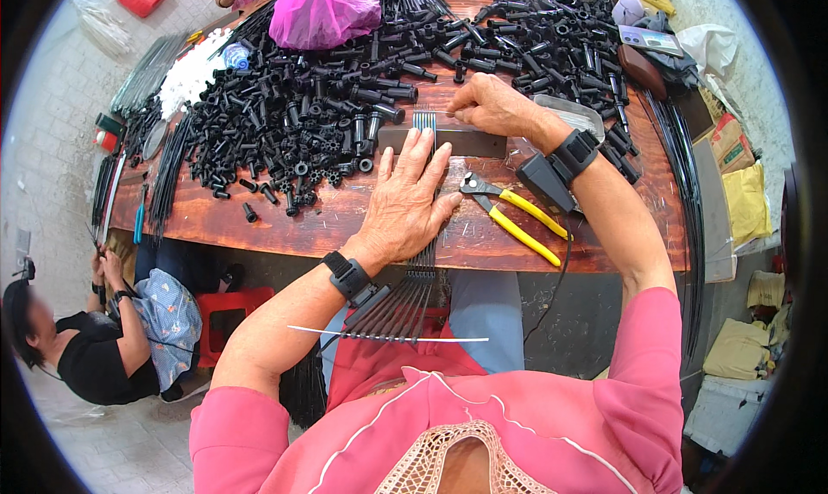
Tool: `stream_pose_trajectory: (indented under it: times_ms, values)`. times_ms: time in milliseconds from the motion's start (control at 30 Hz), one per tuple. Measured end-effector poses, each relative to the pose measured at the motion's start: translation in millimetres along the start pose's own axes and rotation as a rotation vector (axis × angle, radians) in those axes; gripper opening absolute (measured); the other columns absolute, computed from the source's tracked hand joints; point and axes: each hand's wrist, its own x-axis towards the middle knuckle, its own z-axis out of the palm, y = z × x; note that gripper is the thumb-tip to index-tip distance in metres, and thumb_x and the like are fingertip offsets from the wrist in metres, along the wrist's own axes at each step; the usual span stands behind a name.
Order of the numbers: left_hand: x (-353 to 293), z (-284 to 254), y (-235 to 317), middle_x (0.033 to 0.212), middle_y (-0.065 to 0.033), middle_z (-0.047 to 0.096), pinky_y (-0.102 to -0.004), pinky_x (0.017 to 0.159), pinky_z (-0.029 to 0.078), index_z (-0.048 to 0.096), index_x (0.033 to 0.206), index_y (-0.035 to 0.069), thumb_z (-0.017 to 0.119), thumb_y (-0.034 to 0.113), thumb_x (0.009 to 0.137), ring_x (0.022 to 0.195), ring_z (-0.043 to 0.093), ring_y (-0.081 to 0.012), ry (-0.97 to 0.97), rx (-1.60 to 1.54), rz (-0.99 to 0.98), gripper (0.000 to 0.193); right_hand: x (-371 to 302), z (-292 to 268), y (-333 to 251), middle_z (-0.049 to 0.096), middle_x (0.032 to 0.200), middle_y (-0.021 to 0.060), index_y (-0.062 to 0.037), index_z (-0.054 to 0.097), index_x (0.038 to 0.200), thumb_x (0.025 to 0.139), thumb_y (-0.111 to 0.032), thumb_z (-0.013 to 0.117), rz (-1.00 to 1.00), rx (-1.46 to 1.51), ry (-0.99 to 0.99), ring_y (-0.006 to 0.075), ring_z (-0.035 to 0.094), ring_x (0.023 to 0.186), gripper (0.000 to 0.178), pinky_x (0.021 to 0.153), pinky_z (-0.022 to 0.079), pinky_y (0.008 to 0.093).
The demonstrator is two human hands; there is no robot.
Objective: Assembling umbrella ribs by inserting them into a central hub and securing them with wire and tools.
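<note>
My left hand point(401, 196) lies flat with its fingers stretched out over a row of thin black rods point(420, 297). Its fingertips reach a dark metal bar point(479, 143) on the table, where light-coloured tips of the rods point(424, 121) stick up side by side. Toward my lap the rods fan out, and a thin white stick point(457, 339) crosses their near ends. Just right of the rod tips, my right hand point(496, 106) is closed in a pinch; what it holds is too small to make out. Yellow-handled cutting pliers point(517, 222) lie right of my left hand.
Heaps of black plastic tube-like parts point(297, 106) cover the wooden table's point(371, 227) far side. A clear tray of thin pins point(573, 113) sits by my right wrist. A pink plastic bag point(323, 11) rests on the heap. Another person point(103, 339) sits at the left, near a red stool point(231, 309).
</note>
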Motion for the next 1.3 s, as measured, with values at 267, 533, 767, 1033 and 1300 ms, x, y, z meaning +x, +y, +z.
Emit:
stream_pose_trajectory:
  times_ms: [267,533,767,1033,1300]
  values:
    - [-0.8,1.8,-0.2,0.154,-0.0221,0.025,-0.0530,0.116,0.015,0.037,0.145,0.005,0.057,0.038,0.093,0.145,0.020,-0.0356,-0.003,0.012,0.000,0.065,16.5,8.5,-8.8,0.070,0.083,0.0207,0.0029,0.072,0.087,0.072,-0.007,0.060,0.027,-0.076,0.119,0.0317,0.069,0.080,0.022,0.076,0.054,0.0395]
    - [0.7,4.4,-0.6,0.152,-0.0224,0.027,-0.0534,0.115,0.017,0.039,0.144,0.004,0.057,0.038,0.093,0.145,0.020,-0.0356,0.010,0.008,0.008,0.064,-5.4,7.5,-13.8,0.070,0.083,0.0176,-0.0008,0.071,0.090,0.076,-0.011,0.066,0.043,-0.192,0.380,0.0303,0.069,0.077,0.017,0.073,0.054,0.0379]
    - [-2.0,1.6,-2.3,0.152,-0.0214,0.029,-0.0527,0.116,0.017,0.040,0.143,0.003,0.057,0.037,0.093,0.145,0.022,-0.0347,0.009,0.004,0.034,0.063,-100.2,-83.9,18.2,0.068,0.080,0.0215,-0.0032,0.074,0.079,0.071,-0.010,0.065,0.472,-0.476,0.239,0.0370,0.068,0.078,0.014,0.074,0.054,0.0428]
    - [-2.2,2.9,-0.4,0.152,-0.0217,0.029,-0.0519,0.116,0.016,0.035,0.144,0.000,0.056,0.039,0.092,0.144,0.023,-0.0348,0.036,0.029,0.022,0.068,-115.2,-76.4,44.2,0.068,0.080,0.0212,-0.0024,0.071,0.077,0.069,-0.005,0.064,0.518,-0.547,0.115,0.0377,0.067,0.081,0.011,0.073,0.054,0.0437]
    - [-3.0,2.8,-1.0,0.152,-0.0222,0.029,-0.0517,0.115,0.017,0.035,0.144,-0.001,0.056,0.041,0.093,0.144,0.024,-0.0351,0.028,0.037,0.009,0.069,-120.3,-85.2,36.9,0.066,0.072,0.0215,-0.0006,0.071,0.073,0.070,-0.004,0.061,0.380,-0.425,0.203,0.0363,0.067,0.072,0.011,0.070,0.053,0.0420]
